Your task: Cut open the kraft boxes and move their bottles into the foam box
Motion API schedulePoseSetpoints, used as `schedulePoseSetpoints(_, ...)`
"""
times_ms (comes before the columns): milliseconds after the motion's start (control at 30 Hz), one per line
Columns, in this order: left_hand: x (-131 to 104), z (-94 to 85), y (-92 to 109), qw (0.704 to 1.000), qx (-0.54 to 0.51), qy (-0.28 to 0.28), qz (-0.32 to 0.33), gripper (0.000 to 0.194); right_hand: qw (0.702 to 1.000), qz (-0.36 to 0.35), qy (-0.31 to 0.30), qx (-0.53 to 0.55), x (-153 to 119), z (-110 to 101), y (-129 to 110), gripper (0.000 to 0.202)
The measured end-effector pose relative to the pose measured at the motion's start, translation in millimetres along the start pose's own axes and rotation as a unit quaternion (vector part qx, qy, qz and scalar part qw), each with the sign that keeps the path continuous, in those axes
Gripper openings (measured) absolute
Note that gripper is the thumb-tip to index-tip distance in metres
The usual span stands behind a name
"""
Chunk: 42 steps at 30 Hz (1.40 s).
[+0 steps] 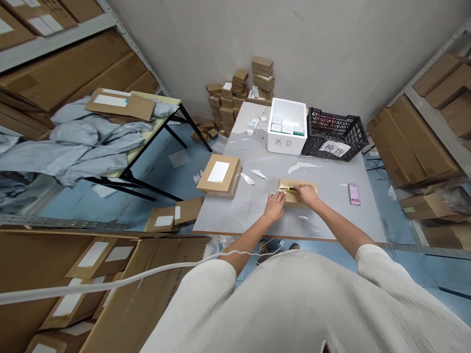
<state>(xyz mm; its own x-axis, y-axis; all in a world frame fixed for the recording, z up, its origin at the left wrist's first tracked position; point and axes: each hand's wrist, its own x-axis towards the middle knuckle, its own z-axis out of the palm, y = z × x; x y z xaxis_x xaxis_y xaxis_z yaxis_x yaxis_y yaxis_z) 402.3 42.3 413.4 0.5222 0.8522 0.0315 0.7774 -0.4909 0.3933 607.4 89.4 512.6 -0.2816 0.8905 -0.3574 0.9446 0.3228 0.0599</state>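
Note:
A small cardboard box [292,197] with shiny tape along its top lies near the front of the grey table [235,215]. My right hand [307,193] is closed round a yellow and black utility knife [287,189], whose tip end points left over the taped top. At the box's left edge, my left hand [275,207] grips it with bent fingers. White paper scraps [259,173] lie just to the left and behind. A larger box [220,175] with a white label sits further left on the table.
At the back stand a white foam box [287,147] holding small cartons and a black plastic crate [336,135]. A pink packet [353,194] lies at the right. A white cable [165,267] crosses in front of my body. Stacked cartons [262,81] stand against the wall.

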Motion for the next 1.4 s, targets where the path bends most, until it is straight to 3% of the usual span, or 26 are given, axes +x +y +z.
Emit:
schedulePoseSetpoints(433,5,5.0,-1,1.000,0.005,-0.008,0.001,0.092,0.998,-0.039,-0.013,-0.041,6,-9,7,0.038)
schedulePoseSetpoints(833,0,0.0,0,1.000,0.024,-0.015,0.008,0.084,0.997,-0.059,-0.029,-0.043,4,-15,11,0.037)
schedulePoseSetpoints(1100,0,1.1,0,0.999,0.032,-0.023,0.008,0.086,0.998,-0.037,-0.038,-0.046,1,-18,19,0.038)
schedulePoseSetpoints(1400,-5,-9.8,6,0.996,0.070,-0.049,-0.006,0.078,0.995,-0.046,-0.044,-0.074,-15,-22,31,0.041)
